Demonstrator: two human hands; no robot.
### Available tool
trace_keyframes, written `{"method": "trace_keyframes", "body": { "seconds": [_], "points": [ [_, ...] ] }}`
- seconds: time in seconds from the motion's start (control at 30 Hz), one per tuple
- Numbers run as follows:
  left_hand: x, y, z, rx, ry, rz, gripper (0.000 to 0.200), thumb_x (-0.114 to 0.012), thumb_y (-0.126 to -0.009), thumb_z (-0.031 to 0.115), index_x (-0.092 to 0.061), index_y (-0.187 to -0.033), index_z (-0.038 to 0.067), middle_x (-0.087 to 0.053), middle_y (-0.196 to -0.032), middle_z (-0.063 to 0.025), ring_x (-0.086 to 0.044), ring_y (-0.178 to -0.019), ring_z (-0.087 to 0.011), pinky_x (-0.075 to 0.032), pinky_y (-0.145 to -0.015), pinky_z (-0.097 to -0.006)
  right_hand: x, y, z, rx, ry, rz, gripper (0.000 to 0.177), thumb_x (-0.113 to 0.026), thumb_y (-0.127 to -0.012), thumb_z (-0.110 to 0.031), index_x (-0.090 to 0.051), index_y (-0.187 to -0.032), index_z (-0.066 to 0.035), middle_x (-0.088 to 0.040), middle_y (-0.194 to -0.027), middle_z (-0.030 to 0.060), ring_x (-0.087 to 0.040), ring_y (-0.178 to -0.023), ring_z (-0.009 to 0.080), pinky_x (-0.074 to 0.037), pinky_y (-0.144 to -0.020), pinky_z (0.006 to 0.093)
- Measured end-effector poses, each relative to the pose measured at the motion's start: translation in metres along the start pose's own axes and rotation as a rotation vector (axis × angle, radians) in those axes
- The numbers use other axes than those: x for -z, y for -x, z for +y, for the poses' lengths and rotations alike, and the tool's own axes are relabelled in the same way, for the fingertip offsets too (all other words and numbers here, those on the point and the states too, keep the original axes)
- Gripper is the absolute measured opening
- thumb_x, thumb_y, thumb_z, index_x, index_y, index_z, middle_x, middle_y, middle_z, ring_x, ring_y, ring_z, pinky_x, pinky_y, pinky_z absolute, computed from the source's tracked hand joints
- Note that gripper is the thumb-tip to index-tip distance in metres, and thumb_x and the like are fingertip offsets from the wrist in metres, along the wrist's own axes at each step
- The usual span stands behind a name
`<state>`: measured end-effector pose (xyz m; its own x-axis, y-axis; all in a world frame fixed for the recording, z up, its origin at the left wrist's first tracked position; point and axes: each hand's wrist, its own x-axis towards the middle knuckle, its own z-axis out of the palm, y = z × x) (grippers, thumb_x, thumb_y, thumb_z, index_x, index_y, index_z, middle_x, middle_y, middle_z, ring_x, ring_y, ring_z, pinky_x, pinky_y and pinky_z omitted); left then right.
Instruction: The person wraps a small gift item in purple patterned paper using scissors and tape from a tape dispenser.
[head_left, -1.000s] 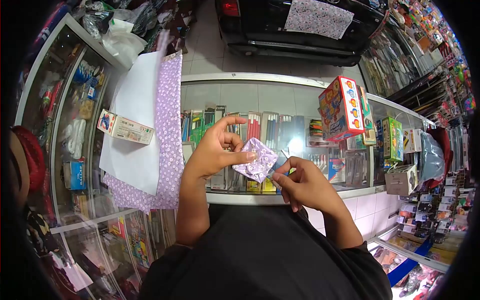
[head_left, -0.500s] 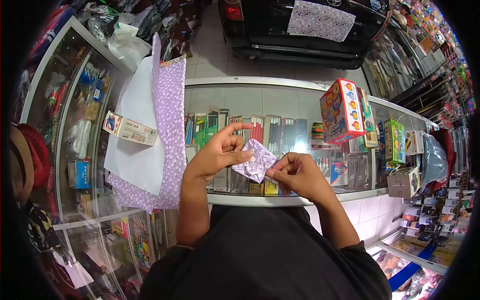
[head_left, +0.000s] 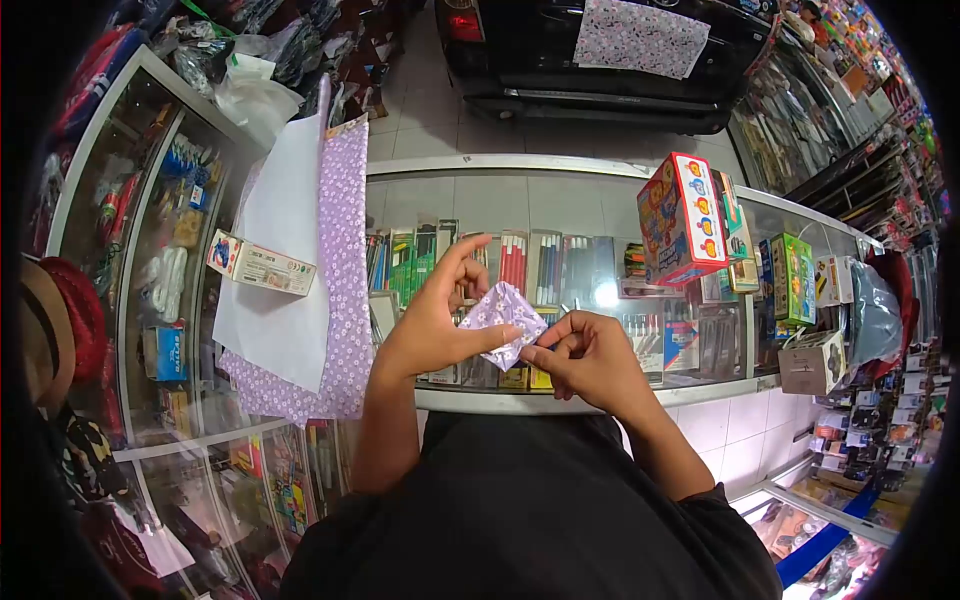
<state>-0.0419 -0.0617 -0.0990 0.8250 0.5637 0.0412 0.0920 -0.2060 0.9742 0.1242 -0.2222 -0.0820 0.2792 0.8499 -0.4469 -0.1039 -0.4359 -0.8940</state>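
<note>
A small folded piece of purple floral paper [head_left: 503, 312] is held up over the glass counter, its faces creased and shiny. My left hand [head_left: 440, 325] has its thumb laid across the front of the paper, with the index finger stretched upward and the other fingers curled behind. At the paper's lower right corner, my right hand [head_left: 590, 362] pinches the edge between thumb and fingers. To the left lie larger sheets of the same purple floral paper [head_left: 343, 260] with a white sheet [head_left: 270, 330] over them. A small printed box [head_left: 262, 264] rests on the white sheet.
Pens and pencils [head_left: 513, 262] show through the glass counter [head_left: 480, 190]. A red toy box [head_left: 683, 220] stands on its right side, with a green box [head_left: 790, 280] beyond. Another glass case [head_left: 150, 250] is at left. A black car [head_left: 610, 90] is parked behind the counter.
The folded paper has turned slightly, one corner now pointing up. My left thumb has slid further across it, and my right fingers have shifted a little left along its edge.
</note>
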Motion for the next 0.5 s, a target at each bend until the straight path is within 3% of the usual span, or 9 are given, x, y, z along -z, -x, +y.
{"method": "trace_keyframes", "body": {
  "seconds": [0.13, 0.2, 0.5],
  "points": [
    [-0.004, -0.001, 0.002, 0.015, -0.023, -0.053, 0.095, -0.086, -0.079, 0.012, -0.033, -0.157, 0.004, -0.059, -0.115, -0.0081, -0.059, -0.101, -0.0155, -0.047, -0.091, -0.0301, -0.001, -0.001, 0.002, -0.040, 0.003, 0.008, 0.031, -0.084, -0.088, -0.018, -0.061, -0.092, 0.002, -0.062, -0.057, 0.0027, -0.058, -0.045, 0.0087, -0.043, -0.042, 0.0246],
    [-0.007, 0.003, 0.015, 0.129, 0.068, -0.039, 0.096, -0.084, -0.080, 0.012, -0.032, -0.159, 0.005, -0.062, -0.126, -0.0109, -0.055, -0.117, -0.0150, -0.047, -0.100, -0.0331, -0.001, -0.001, 0.003, -0.046, -0.004, 0.001, 0.031, -0.083, -0.088, -0.018, -0.060, -0.092, 0.001, -0.062, -0.058, 0.0029, -0.058, -0.045, 0.0091, -0.043, -0.041, 0.0246],
    [-0.009, 0.009, 0.022, 0.096, 0.060, -0.098, 0.086, -0.075, -0.088, 0.009, -0.027, -0.160, 0.001, -0.057, -0.142, -0.0147, -0.053, -0.128, -0.0187, -0.039, -0.112, -0.0344, -0.004, 0.004, -0.003, -0.026, -0.049, 0.016, 0.029, -0.082, -0.089, -0.015, -0.057, -0.088, -0.001, -0.060, -0.057, 0.0020, -0.057, -0.044, 0.0083, -0.043, -0.040, 0.0246]
  ]
}}
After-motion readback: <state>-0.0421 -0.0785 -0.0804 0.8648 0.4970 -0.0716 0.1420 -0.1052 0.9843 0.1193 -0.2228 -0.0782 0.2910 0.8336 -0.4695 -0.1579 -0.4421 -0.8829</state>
